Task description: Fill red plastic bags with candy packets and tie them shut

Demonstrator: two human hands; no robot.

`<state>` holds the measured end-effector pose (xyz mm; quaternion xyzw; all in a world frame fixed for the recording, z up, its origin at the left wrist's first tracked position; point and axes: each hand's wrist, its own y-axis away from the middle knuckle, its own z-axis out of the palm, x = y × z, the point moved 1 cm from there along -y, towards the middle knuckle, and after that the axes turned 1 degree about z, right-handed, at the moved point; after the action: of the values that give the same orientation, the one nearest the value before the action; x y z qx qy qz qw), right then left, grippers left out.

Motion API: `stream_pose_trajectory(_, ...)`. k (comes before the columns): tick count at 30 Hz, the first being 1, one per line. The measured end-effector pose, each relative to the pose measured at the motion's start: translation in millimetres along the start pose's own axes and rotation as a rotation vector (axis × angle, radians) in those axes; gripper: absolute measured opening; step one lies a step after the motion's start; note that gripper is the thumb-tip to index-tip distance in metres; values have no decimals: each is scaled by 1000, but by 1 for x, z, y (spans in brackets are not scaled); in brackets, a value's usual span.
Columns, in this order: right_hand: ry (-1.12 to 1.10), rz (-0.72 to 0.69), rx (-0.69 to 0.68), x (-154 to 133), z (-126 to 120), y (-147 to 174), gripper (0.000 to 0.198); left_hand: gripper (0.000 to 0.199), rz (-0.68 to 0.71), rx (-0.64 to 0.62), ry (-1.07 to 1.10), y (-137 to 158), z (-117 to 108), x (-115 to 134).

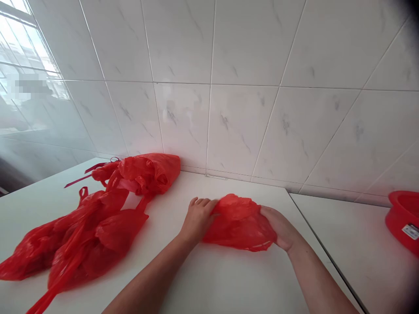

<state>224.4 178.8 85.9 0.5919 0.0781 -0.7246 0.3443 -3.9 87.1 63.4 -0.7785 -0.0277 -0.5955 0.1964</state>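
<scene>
A crumpled red plastic bag lies on the white tabletop between my two hands. My left hand grips its left side, the fingers curled at the bag's upper edge. On the opposite side my right hand holds the bag's edge, with most of its fingers hidden behind or inside the plastic. The bag looks thin and partly see-through, and what it contains, if anything, cannot be made out.
Several knotted red plastic bags lie on the left of the table, with another red bag bundle behind them near the tiled wall. A red plastic basin with a label stands at the right, past a seam between the tabletops.
</scene>
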Motion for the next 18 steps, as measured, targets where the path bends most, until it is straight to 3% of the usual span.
stream_pose_trajectory(1, 20, 11, -52, -3, -2, 4, 12, 9, -86, 2, 85, -1, -2, -1)
stream_pose_trajectory(3, 27, 24, -108, -9, -12, 10, 21, 26, -184, -33, 197, -3, -8, -1)
stream_pose_trajectory(5, -10, -2, -56, -15, -25, 12, 35, 34, -264, -85, 339, -3, -13, 0)
stream_pose_trajectory(7, -22, -74, 113, -21, -36, 10, 44, 36, -326, -122, 474, -2, -15, 1)
stream_pose_trajectory(9, 46, -210, 371, -27, -39, 9, 44, 36, -370, -123, 584, -1, -12, 0)
stream_pose_trajectory(11, 221, -408, 655, -33, -29, 13, 36, 35, -402, -106, 669, -1, -6, -4)
stream_pose_trajectory(13, 452, -629, 826, -35, -7, 22, 26, 34, -426, -95, 729, 0, -1, -7)
stream_pose_trajectory(15, 684, -772, 738, -31, 22, 31, 20, 32, -442, -93, 770, 2, 3, -8)
stream_pose_trajectory(18, 1017, -742, 328, -15, 56, 32, 22, 30, -451, -107, 815, 5, 6, -5)
